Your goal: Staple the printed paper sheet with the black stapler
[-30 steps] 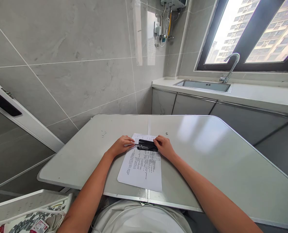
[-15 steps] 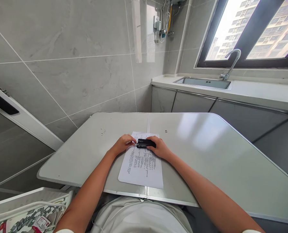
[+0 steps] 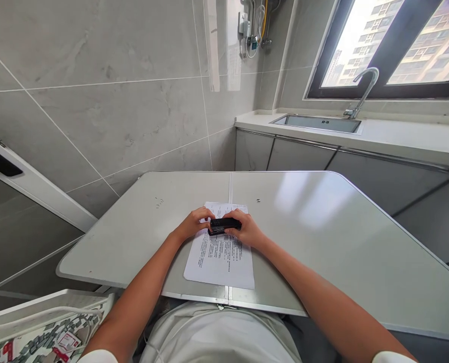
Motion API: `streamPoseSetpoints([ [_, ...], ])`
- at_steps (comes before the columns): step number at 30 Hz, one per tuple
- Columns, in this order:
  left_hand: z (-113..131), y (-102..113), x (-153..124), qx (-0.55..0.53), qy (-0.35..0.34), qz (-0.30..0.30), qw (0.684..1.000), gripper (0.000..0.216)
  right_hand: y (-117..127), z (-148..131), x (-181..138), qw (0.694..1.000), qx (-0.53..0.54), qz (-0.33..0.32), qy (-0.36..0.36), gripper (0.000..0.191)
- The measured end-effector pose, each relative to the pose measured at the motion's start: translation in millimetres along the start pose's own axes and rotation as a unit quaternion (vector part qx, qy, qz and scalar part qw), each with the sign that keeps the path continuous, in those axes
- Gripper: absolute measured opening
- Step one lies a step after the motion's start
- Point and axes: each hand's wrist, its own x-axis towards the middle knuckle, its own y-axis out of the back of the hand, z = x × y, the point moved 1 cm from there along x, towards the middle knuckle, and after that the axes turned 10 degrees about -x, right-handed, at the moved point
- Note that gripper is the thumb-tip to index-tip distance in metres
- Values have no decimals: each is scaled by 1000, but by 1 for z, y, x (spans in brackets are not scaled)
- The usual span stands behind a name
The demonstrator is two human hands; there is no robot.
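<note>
A black stapler [image 3: 224, 225] lies across the upper part of a printed paper sheet [image 3: 220, 252] on a grey folding table [image 3: 322, 227]. My right hand [image 3: 247, 229] is curled round the stapler's right end, fingers over its top. My left hand [image 3: 192, 224] sits at the stapler's left end, fingertips touching it and resting on the paper. Both hands are closed on the stapler, which looks pressed shut.
Small loose staples [image 3: 159, 202] and another bit [image 3: 258, 200] lie on the table. A counter with a sink [image 3: 317, 122] and tap [image 3: 362, 93] runs along the back right under a window. A white basket [image 3: 39, 322] with packets sits at lower left.
Both hands have drawn closer together over the stapler, and the stapler has shifted slightly left and toward me on the paper. The view has tilted a little downward.
</note>
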Motion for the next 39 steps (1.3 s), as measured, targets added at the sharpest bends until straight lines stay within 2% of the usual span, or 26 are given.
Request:
streamPoseSetpoints([
  [3, 1, 0, 3, 24, 9, 49, 998, 14, 0, 2, 1, 998, -4, 40, -38, 30],
  [5, 2, 0, 5, 42, 15, 91, 995, 18, 6, 7, 3, 993, -18, 90, -79, 29],
  [6, 2, -1, 5, 50, 20, 93, 994, 21, 11, 11, 4, 987, -32, 121, -102, 28],
  [11, -8, -8, 1, 136, 64, -56, 987, 46, 49, 46, 2, 934, -120, 265, -209, 34],
  [13, -14, -9, -1, 161, 83, -60, 982, 49, 61, 63, -1, 918, -148, 286, -232, 35],
  [16, -21, -6, -4, 170, 99, -42, 980, 49, 70, 79, -3, 916, -155, 259, -264, 36],
  [18, -25, -4, -4, 170, 102, -36, 979, 48, 70, 83, -2, 930, -136, 216, -263, 37],
  [23, -30, -1, -5, 176, 138, -15, 975, 48, 69, 69, 2, 976, -102, 60, -184, 34],
  [30, -33, 1, -6, 183, 151, 4, 971, 46, 83, 51, -3, 983, -66, -104, -139, 33],
  [33, -34, 1, -7, 184, 143, 3, 972, 46, 86, 47, -4, 983, -46, -123, -126, 33],
  [37, -35, 0, -6, 184, 152, 2, 971, 44, 87, 44, -3, 988, -11, -86, -126, 33],
  [39, -33, 0, -6, 182, 157, 0, 971, 44, 88, 43, -3, 988, -6, -92, -120, 34],
])
